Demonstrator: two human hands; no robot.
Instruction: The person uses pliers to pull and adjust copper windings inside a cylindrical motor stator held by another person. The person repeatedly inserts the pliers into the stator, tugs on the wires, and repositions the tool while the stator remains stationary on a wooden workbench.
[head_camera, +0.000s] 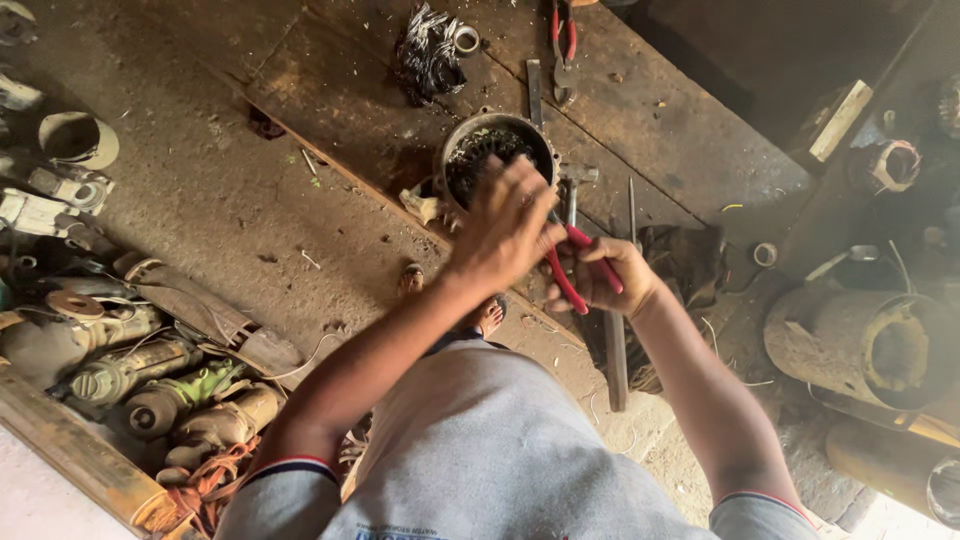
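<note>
A round metal motor stator (492, 148) with dark windings inside stands on a worn wooden board (640, 110). My left hand (503, 225) reaches over its near rim, fingers curled against the windings. My right hand (604, 274) grips red-handled pliers (573, 268) whose jaws are hidden behind my left hand. A hammer (572, 186) lies on the board just right of the stator.
A bundle of dark stripped wire (428, 52) and a second pair of red-handled pliers (563, 45) lie farther up the board. Old motor parts and power tools (150, 370) pile up at the left. A large rusty cylinder (868, 345) sits at the right. A sandalled foot (487, 315) shows below the hands.
</note>
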